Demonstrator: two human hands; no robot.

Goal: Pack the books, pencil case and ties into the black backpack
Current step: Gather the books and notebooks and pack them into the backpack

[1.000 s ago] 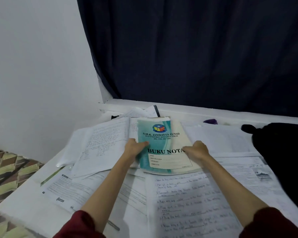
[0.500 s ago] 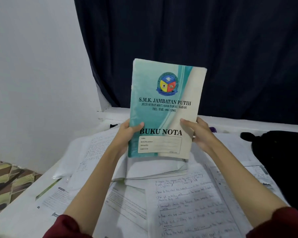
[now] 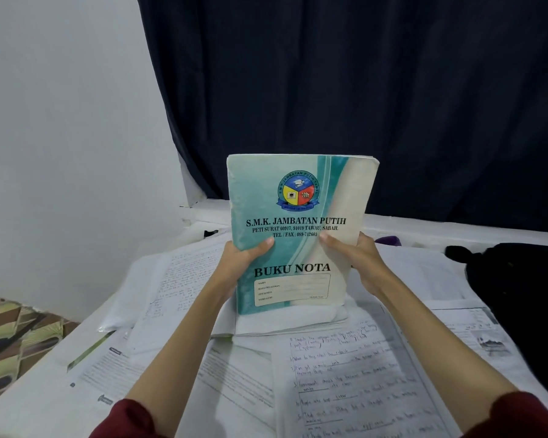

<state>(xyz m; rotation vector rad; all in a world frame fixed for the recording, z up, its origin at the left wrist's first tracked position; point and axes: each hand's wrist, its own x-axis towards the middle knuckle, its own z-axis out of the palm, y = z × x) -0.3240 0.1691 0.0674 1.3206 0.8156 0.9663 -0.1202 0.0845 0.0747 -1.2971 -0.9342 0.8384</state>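
Teal and cream on the notebook [image 3: 298, 229] cover — a curved teal band sweeping down it, black lettering, and a round crest in yellow, red and blue. Behind the notebook, a navy curtain [image 3: 361, 90], with a plain white wall [image 3: 60, 121] to its left. Under it, white worksheets [image 3: 345, 374] lined with dark handwriting. Right of the notebook, the black backpack [image 3: 519, 295]. Dark red sleeves [image 3: 130, 418] at the bottom — and far left, a floor mat [image 3: 10, 336] in brown, green and cream chevrons.

Worn, faintly glossy paper notebook [image 3: 298, 229]; matt dark cloth curtain [image 3: 361, 90].
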